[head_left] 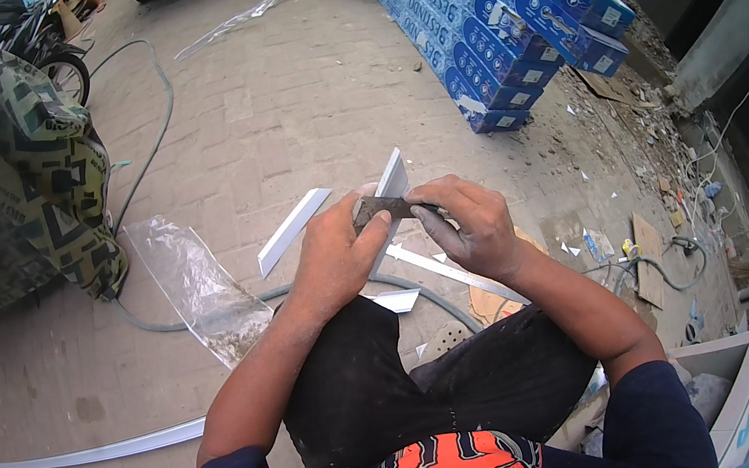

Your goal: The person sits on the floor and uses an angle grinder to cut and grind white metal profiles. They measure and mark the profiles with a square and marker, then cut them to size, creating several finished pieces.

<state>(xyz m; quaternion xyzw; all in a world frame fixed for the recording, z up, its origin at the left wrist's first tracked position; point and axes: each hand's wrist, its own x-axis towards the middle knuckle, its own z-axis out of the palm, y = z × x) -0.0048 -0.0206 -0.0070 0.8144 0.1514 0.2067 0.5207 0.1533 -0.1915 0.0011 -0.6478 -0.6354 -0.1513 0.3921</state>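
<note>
The dark flat piece [382, 208] is in the middle, between the hands, lying across a white strip [395, 172]. The left hand [335, 253] has thumb and fingers clamped on its left end; the right hand [476, 224] pinches its right end. Whether any fingers grip the strip too, I cannot tell. Uneven pressure could make the piece skid and scrape a fingertip or scratch the strip; a dropped strip might chip against the paving [275, 121] or tangle with the hose [150, 327] nearby.
</note>
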